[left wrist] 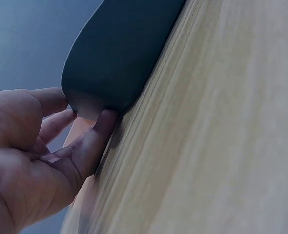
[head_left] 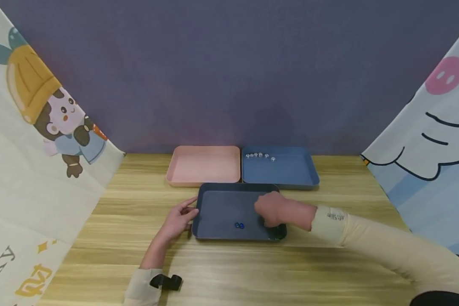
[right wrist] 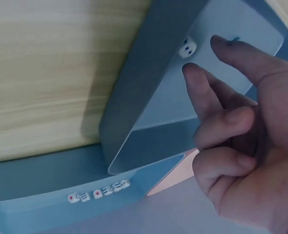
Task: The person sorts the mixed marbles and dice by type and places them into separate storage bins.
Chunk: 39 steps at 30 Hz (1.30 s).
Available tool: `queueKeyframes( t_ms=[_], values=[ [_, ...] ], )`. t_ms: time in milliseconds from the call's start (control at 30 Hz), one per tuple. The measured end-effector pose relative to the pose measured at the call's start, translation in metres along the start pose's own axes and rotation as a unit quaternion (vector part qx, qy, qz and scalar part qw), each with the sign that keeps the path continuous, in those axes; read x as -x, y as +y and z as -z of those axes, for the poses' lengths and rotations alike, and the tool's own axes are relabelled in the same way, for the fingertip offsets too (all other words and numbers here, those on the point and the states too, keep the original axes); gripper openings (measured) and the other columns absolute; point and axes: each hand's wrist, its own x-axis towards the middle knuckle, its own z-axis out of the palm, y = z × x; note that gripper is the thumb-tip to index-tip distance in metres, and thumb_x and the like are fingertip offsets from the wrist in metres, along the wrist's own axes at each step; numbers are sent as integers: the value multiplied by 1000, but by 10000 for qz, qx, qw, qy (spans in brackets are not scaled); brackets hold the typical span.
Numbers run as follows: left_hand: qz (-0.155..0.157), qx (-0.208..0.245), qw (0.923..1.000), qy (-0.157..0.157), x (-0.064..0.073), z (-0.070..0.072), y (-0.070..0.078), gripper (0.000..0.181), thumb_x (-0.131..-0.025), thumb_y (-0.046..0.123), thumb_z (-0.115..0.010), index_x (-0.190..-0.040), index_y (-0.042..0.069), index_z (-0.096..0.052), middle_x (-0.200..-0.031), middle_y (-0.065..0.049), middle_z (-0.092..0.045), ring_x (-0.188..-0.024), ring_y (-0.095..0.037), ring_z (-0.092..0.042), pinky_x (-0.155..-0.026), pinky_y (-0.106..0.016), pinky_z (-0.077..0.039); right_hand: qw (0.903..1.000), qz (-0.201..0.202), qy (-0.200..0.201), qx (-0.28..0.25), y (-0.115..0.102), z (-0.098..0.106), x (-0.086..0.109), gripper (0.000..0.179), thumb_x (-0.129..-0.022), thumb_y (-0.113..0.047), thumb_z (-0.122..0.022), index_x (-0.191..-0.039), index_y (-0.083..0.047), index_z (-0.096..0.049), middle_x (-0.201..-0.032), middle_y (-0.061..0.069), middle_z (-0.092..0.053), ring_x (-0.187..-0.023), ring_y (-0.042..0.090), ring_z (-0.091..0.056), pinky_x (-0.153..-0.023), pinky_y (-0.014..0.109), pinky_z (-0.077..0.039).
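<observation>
A right hand [head_left: 270, 209] in a cream-coloured sleeve [head_left: 382, 246] hangs over the right half of a dark blue-grey rectangular tray [head_left: 222, 206] on a pale wood-grain surface [head_left: 118, 229]. Its grip is released: I see the thumb and forefinger apart with nothing between them, the other fingers curled in. Just beside those fingertips, a white cube-shaped die with dark pips [right wrist: 187, 48] lies inside the dark tray, near its right wall. At the tray's left edge, a left hand [head_left: 177, 220] touches the side with its fingertips, its grip relaxed. Two small, round blue pieces [head_left: 241, 226] sit side by side toward the tray's near edge; I cannot tell their material. On the far side, a pink rectangular tray [head_left: 202, 165] stands at left and a blue rectangular tray [head_left: 290, 170] at right, the latter holding six small white dice [head_left: 256, 155] in a loose row toward its far left. Behind them I see a dark purple-blue backdrop [head_left: 229, 76], flanked by cartoon-printed sheets [head_left: 15, 170].
</observation>
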Motion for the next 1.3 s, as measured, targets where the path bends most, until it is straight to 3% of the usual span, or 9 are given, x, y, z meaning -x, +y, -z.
queueKeyframes(
  t_ms=[467,733,867,967,1100,1300],
  values=[
    [36,-12,10000,18,-1,1,-3,51,-97,11,-61,-146,13,-46,-119,-24,-57,-94,-30,-64,-68,-39,-56,9994,-207,43,284,-7,-16,-9,26,-80,-6,-72,-64,-18,-55,-64,-4,-50,-56,14,-45,-56,34,-45],
    [-3,-111,9999,27,-2,1,-3,50,-97,14,-61,-145,15,-47,-119,-22,-57,-93,-27,-64,-68,-37,-56,9989,-304,139,342,-5,-17,-9,24,-83,-7,-71,-67,-19,-58,-65,-3,-51,-57,14,-46,-56,34,-45],
    [11,-246,9997,8,-1,2,-2,50,-98,15,-61,-145,17,-48,-118,-20,-59,-92,-26,-64,-66,-34,-55,9993,-296,211,27,-2,-16,-6,31,-84,-6,-69,-61,-19,-52,-59,-4,-46,-53,13,-38,-54,34,-39],
    [-11,-312,9995,-31,-1,2,-1,50,-98,16,-61,-146,16,-47,-118,-21,-59,-91,-26,-64,-65,-34,-55,9984,-219,367,-364,3,-13,-3,34,-84,-6,-67,-57,-20,-52,-53,-5,-45,-51,12,-40,-72,44,-47],
    [-24,-269,9996,-49,0,2,1,50,-98,15,-60,-146,15,-46,-119,-21,-58,-93,-27,-63,-66,-35,-55,9934,-79,791,-823,14,-8,0,20,-82,-8,-70,-67,-22,-66,-59,-10,-53,-59,11,-51,-94,61,-36],
    [-9,-302,9995,-2,-1,1,3,50,-97,15,-62,-145,17,-48,-119,-21,-58,-96,-28,-62,-67,-35,-55,9837,-55,1207,-1333,31,4,2,4,-84,-21,-76,-86,-23,-72,-82,-12,-64,-79,13,-59,-83,53,-42]
  ],
)
